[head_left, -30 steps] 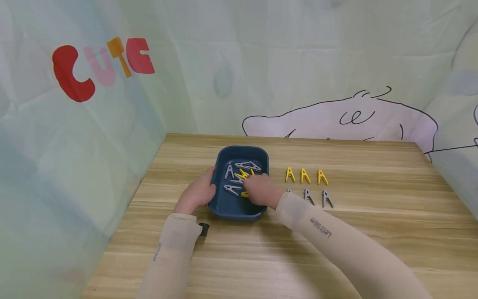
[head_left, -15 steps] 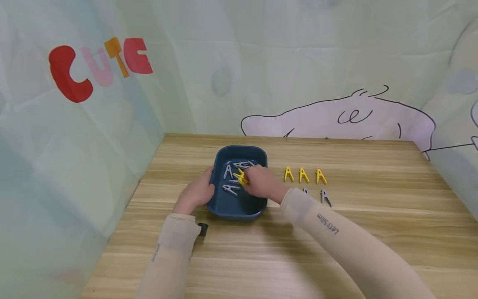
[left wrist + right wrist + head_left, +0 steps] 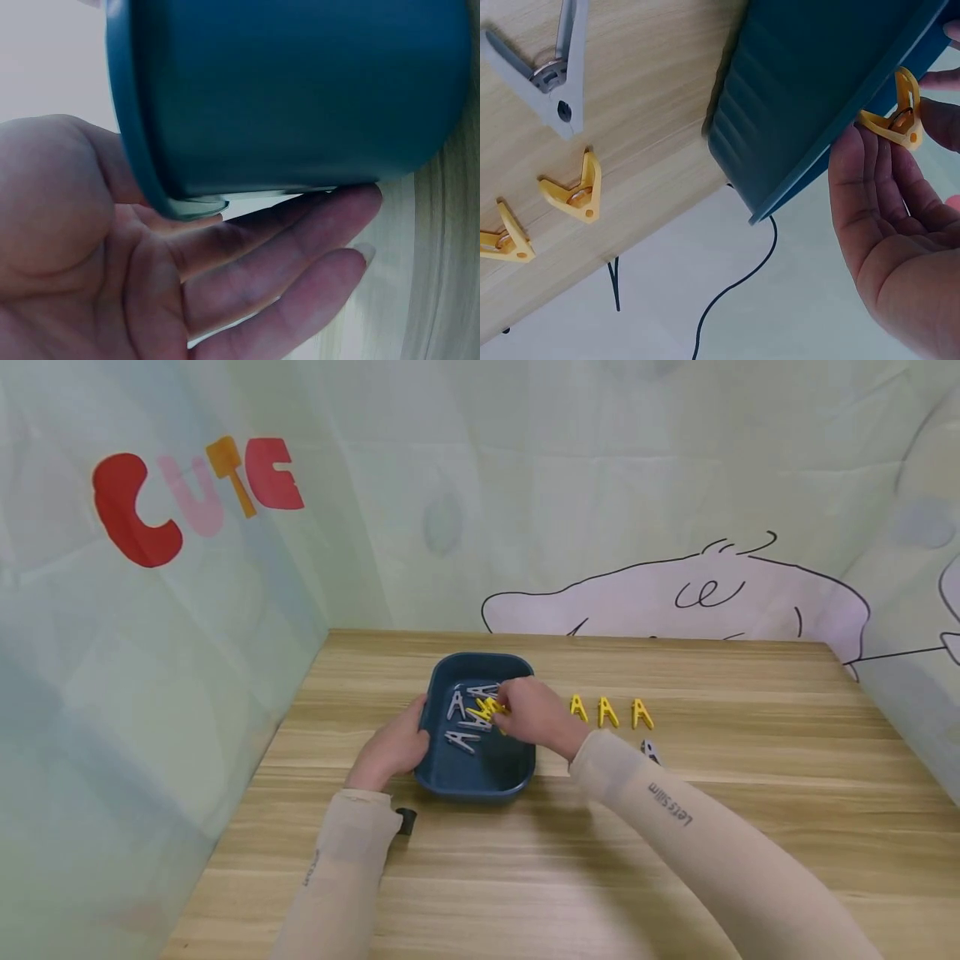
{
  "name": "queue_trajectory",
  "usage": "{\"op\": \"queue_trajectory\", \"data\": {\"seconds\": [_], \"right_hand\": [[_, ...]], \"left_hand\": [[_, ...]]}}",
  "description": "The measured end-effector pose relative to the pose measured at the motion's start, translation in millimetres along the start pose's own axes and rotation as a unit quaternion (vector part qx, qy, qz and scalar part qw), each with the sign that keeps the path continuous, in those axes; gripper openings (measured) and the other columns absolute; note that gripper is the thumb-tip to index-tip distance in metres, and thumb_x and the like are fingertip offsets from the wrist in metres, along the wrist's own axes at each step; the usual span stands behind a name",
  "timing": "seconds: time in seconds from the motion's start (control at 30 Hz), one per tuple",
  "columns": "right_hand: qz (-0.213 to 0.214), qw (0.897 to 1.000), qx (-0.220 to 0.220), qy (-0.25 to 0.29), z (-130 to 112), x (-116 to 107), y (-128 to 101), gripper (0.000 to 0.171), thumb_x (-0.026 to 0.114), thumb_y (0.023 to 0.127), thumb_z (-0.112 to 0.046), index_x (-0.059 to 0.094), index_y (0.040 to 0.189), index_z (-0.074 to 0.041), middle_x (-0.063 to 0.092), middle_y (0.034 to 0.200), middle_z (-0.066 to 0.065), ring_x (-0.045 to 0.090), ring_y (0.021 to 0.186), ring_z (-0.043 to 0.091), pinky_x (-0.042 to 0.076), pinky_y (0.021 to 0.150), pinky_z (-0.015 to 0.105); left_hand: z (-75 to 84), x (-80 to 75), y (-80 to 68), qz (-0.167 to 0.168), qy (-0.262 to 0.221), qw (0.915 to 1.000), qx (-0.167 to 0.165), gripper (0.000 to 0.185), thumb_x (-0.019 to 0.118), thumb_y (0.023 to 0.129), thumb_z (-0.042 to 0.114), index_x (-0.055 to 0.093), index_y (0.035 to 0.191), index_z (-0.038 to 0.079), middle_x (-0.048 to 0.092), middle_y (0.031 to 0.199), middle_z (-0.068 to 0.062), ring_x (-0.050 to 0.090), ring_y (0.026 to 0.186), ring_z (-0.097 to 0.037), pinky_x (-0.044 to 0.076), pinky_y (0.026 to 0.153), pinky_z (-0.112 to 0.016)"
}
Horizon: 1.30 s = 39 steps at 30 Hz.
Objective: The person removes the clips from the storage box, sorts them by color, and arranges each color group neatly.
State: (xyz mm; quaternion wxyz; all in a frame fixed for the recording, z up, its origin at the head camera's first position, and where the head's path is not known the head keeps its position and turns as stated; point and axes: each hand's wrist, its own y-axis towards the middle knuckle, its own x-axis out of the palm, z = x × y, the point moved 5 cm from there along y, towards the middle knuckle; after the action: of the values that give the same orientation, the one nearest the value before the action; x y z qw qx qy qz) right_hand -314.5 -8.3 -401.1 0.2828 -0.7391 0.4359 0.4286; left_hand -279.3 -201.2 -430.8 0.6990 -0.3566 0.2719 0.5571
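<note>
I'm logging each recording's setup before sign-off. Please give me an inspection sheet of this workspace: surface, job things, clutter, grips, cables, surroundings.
Surface: wood-grain tabletop.
Job's things: blue bin with gray clothespins inside; on the tabletop, three yellow clothespins in a row and one gray clothespin partly behind the right sleeve.
Clutter: small black object by the left cuff, identity unclear.
Left grip: bare hand against the bin's outer wall.
Right grip: bare hand pinching a yellow clothespin at the bin.
Cables: nothing seen; the black lines behind look drawn.
Surroundings: pale backdrop with colored letters and a cartoon outline.
</note>
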Motion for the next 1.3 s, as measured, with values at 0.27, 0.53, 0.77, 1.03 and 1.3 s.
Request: {"op": "queue_trajectory", "data": {"seconds": [0.27, 0.53, 0.77, 1.03, 1.3], "right_hand": [[0.016, 1.0, 0.016, -0.003, 3, -10, -4, 0.023, 0.072, 0.091, -0.019, 0.072, 0.106, -0.002, 0.069, 0.093, 0.008, 0.061, 0.072, 0.018, 0.054, 0.069, 0.025], [0.022, 0.999, 0.032, -0.003, 14, -17, -8, 0.023, 0.07, 0.093, -0.02, 0.07, 0.106, -0.001, 0.066, 0.092, 0.008, 0.06, 0.074, 0.019, 0.053, 0.067, 0.025], [0.043, 0.999, 0.029, -0.002, 24, -26, -11, 0.021, 0.07, 0.092, -0.019, 0.07, 0.1, 0.0, 0.066, 0.086, 0.008, 0.059, 0.071, 0.018, 0.051, 0.063, 0.028], [0.061, 0.998, 0.034, 0.004, 41, -34, -15, 0.022, 0.068, 0.092, -0.018, 0.071, 0.1, 0.003, 0.067, 0.088, 0.011, 0.06, 0.072, 0.02, 0.053, 0.065, 0.031], [0.08, 0.996, 0.04, 0.005, 57, -41, -22, 0.022, 0.068, 0.091, -0.015, 0.071, 0.098, 0.005, 0.069, 0.091, 0.015, 0.062, 0.075, 0.022, 0.054, 0.071, 0.037]], "left_hand": [[-0.2, 0.2, 0.2, 0.001, -0.006, 1.0, 0.006, 0.059, 0.037, 0.101, 0.007, 0.02, 0.157, 0.002, 0.036, 0.152, -0.023, 0.05, 0.118, -0.035, 0.037, 0.104, -0.055], [-1.8, 0.7, 0.9, -0.001, -0.004, 1.0, 0.001, 0.059, 0.037, 0.101, 0.007, 0.019, 0.157, 0.002, 0.036, 0.152, -0.023, 0.051, 0.116, -0.035, 0.039, 0.102, -0.054], [-1.5, 1.1, 0.8, 0.002, 0.001, 1.0, 0.002, 0.059, 0.037, 0.101, 0.008, 0.02, 0.157, 0.002, 0.035, 0.154, -0.023, 0.049, 0.122, -0.036, 0.036, 0.106, -0.056], [-1.3, 1.0, 1.0, 0.003, 0.001, 1.0, 0.007, 0.059, 0.037, 0.101, 0.008, 0.02, 0.157, 0.002, 0.035, 0.153, -0.023, 0.047, 0.126, -0.037, 0.034, 0.106, -0.057], [1.0, 1.0, 0.4, 0.004, 0.001, 1.0, 0.007, 0.059, 0.037, 0.1, 0.007, 0.02, 0.157, 0.002, 0.037, 0.152, -0.023, 0.05, 0.119, -0.036, 0.037, 0.104, -0.056]]}}
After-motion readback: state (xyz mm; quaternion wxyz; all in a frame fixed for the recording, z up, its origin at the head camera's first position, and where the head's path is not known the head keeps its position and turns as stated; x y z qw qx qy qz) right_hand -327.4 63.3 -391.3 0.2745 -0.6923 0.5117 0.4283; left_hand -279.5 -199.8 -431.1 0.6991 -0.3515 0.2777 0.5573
